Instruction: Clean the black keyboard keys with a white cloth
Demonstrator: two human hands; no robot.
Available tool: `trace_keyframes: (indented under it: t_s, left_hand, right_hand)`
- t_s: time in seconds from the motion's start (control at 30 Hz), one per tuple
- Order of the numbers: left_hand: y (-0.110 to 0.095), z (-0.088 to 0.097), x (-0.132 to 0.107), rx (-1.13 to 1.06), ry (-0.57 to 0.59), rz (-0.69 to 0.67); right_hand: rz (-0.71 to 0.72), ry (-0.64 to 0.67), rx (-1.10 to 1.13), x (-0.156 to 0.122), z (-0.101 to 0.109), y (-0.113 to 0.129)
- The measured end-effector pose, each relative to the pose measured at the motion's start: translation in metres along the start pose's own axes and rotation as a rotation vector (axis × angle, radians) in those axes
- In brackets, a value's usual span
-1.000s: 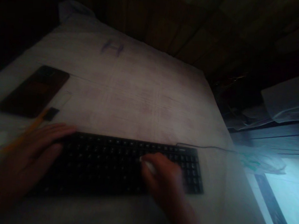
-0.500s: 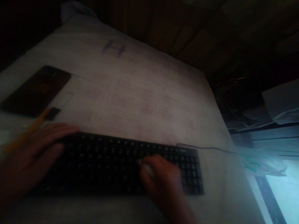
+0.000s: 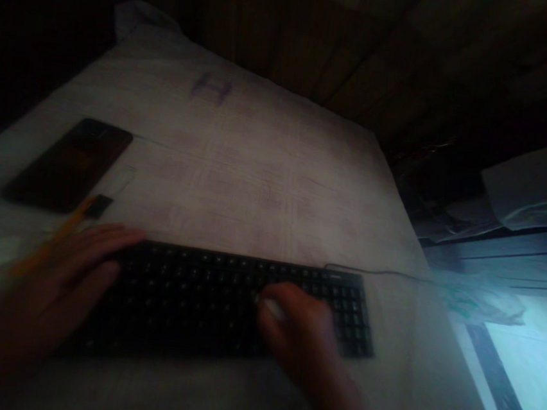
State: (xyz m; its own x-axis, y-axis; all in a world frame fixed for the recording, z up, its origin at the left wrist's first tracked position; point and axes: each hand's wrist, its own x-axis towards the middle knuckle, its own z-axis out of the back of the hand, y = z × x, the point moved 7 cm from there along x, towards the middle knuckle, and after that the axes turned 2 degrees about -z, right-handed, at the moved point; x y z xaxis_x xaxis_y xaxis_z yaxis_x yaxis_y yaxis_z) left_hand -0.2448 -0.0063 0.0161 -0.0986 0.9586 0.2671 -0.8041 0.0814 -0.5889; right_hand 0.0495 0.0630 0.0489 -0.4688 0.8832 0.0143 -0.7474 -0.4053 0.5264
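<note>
A black computer keyboard (image 3: pixel 186 303) lies flat on the pale cloth in the dim head view. My left hand (image 3: pixel 70 282) rests over its left end, fingers stretched along the far corner and thumb apart. Over the right part of the keys, my right hand (image 3: pixel 298 323) is closed, with thumb and forefinger pressed together low on the keys. A pale bit shows at those fingertips, too blurred to name. Left of the keyboard are a yellow pencil-like stick (image 3: pixel 65 227), partly behind my left hand, and a small dark piece (image 3: pixel 98 206) by its tip.
A dark phone (image 3: pixel 69 165) lies at the left of the cloth-covered surface (image 3: pixel 267 172), which bears a purple H-shaped mark (image 3: pixel 211 87). The keyboard's cable (image 3: pixel 383 271) runs off to the right edge. Beyond it are a clear plastic bag (image 3: pixel 482 299) and a bright floor (image 3: pixel 536 359).
The view has shifted very slightly. Both hands stay at nearly the same spots on the keyboard, the right one still pinched.
</note>
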Motion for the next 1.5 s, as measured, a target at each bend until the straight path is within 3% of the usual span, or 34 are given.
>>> trace_keyframes:
  t_s: [0.63,0.9,1.3,1.5]
  left_hand:
    - [0.004,-0.003,-0.003,0.013,0.012,0.01]
    - [-0.002,-0.001,-0.001,0.033,-0.014,-0.027]
    - [-0.006,0.001,0.002,0.065,0.018,-0.034]
    - [-0.005,0.0,-0.001,0.043,-0.004,-0.004]
  right_hand:
    - [-0.003,-0.098,0.131,0.007,0.006,0.002]
    - [0.041,-0.137,0.016,0.017,0.002,0.005]
    - [0.032,-0.043,0.016,0.014,-0.003,0.004]
    - [0.031,-0.062,-0.005,0.017,-0.003,0.004]
